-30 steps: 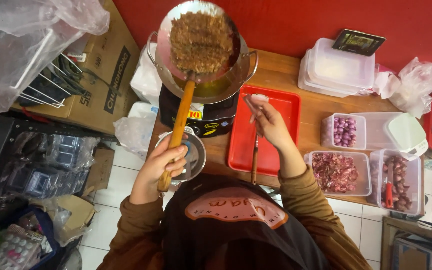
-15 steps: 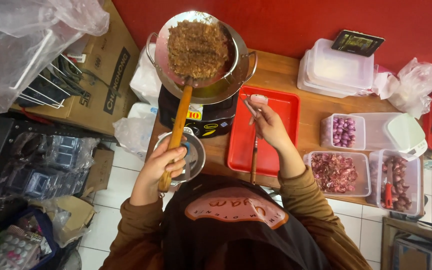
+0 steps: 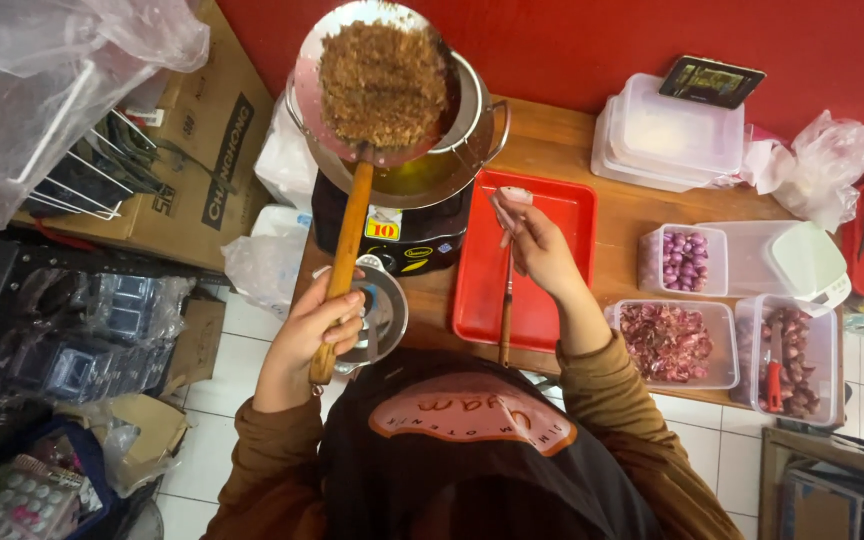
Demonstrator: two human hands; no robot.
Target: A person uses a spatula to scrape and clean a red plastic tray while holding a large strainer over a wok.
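Observation:
My left hand [image 3: 317, 330] grips the long wooden handle of a round metal skimmer [image 3: 382, 85]. The skimmer is heaped with brown fried bits and hangs over a steel pot [image 3: 472, 110] holding yellow oil. The pot stands on a black stove [image 3: 402, 240]. My right hand [image 3: 537, 245] holds a thin wooden-handled utensil [image 3: 506, 320] upright over a red tray [image 3: 552, 210]. Its pale tip is at my fingertips.
On the wooden table to the right stand clear tubs of whole purple shallots [image 3: 687, 258], sliced shallots [image 3: 667, 340] and peelings with a red-handled knife [image 3: 787, 360]. Stacked lidded tubs [image 3: 677, 135] and plastic bags [image 3: 822, 165] lie at the back. Cardboard boxes [image 3: 212, 170] stand at the left.
The loaded skimmer has shifted slightly to the left over the pot. My right hand with the utensil has stayed nearly still over the red tray.

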